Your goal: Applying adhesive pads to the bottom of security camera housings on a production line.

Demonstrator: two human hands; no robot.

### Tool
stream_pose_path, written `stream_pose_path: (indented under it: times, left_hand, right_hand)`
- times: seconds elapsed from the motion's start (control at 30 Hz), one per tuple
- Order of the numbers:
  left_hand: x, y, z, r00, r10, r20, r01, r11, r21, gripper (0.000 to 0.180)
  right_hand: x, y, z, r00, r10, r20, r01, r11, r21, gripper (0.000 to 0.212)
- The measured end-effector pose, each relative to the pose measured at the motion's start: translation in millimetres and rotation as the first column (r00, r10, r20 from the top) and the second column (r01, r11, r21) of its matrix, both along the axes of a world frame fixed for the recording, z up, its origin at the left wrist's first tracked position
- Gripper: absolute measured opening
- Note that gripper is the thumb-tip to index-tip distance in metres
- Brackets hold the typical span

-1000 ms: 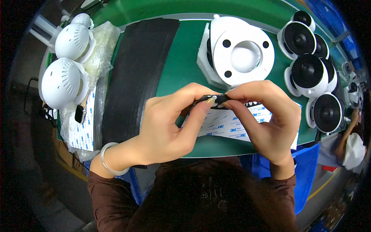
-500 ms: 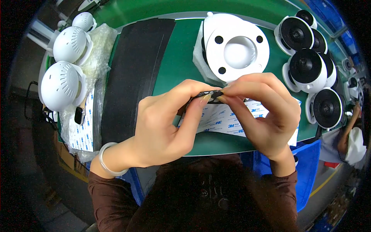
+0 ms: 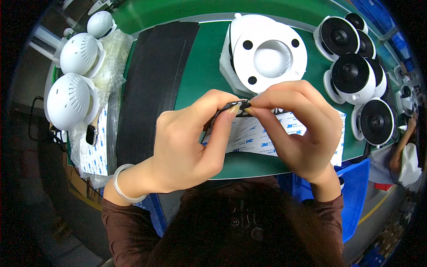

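My left hand (image 3: 189, 142) pinches a thin, bent black strip (image 3: 240, 106) with pale cut-out shapes between thumb and index finger. The thumb and index fingertip of my right hand (image 3: 309, 129) press together at the same strip, close to the left fingertips. Whether a small separate piece is between the right fingertips cannot be made out. Just beyond the hands, a round white device housing (image 3: 244, 58) rests on a white foam block (image 3: 227, 71), its flat underside up. Round black pads (image 3: 247, 45) dot that underside around a central hollow. Under the hands lies white backing paper with blue print (image 3: 253, 138).
Long black sheets (image 3: 153, 89) lie left of centre on the green table (image 3: 200, 58). White domed devices (image 3: 69, 102) stand at the left beside bubble wrap (image 3: 113, 66) and more printed paper. Several black-faced devices (image 3: 351, 73) crowd the right. A blue bin (image 3: 356, 196) sits below the table edge.
Both hands have shifted very slightly left, still pinching the black strip. More of the strip's pale cut-outs now show beyond the right fingers. The whole view has moved a little.
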State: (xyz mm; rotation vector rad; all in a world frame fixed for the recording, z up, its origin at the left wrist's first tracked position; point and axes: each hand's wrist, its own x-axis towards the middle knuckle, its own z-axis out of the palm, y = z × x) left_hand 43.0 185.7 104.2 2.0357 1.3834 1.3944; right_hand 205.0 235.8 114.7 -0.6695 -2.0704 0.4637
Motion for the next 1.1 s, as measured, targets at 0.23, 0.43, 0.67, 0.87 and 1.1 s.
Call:
stream_pose_path:
  times: [0.23,0.43,0.67,0.87,1.1]
  left_hand:
    - [-8,7,0,0.938,0.033,0.345,0.102,0.925,-0.365,0.011]
    - [-15,15,-11,0.955,-0.158,0.252,0.225,0.938,-0.264,0.013]
    - [-14,17,-11,0.982,-0.128,0.139,0.150,0.975,-0.161,0.010]
    - [-14,19,-11,0.988,-0.130,0.080,0.139,0.983,-0.119,0.010]
    - [-15,18,-12,0.989,-0.129,0.068,0.135,0.985,-0.105,0.010]
  right_hand:
    - [17,1,10,0.998,0.047,0.038,-0.049,0.997,0.066,0.015]
    - [43,31,-5,0.949,-0.251,-0.188,0.148,0.887,-0.436,0.014]
    - [32,32,-3,0.962,-0.262,-0.074,0.185,0.830,-0.526,0.014]
    - [30,31,-2,0.961,-0.269,-0.063,0.206,0.849,-0.486,0.012]
    - [30,32,-2,0.966,-0.255,-0.040,0.209,0.865,-0.456,0.012]
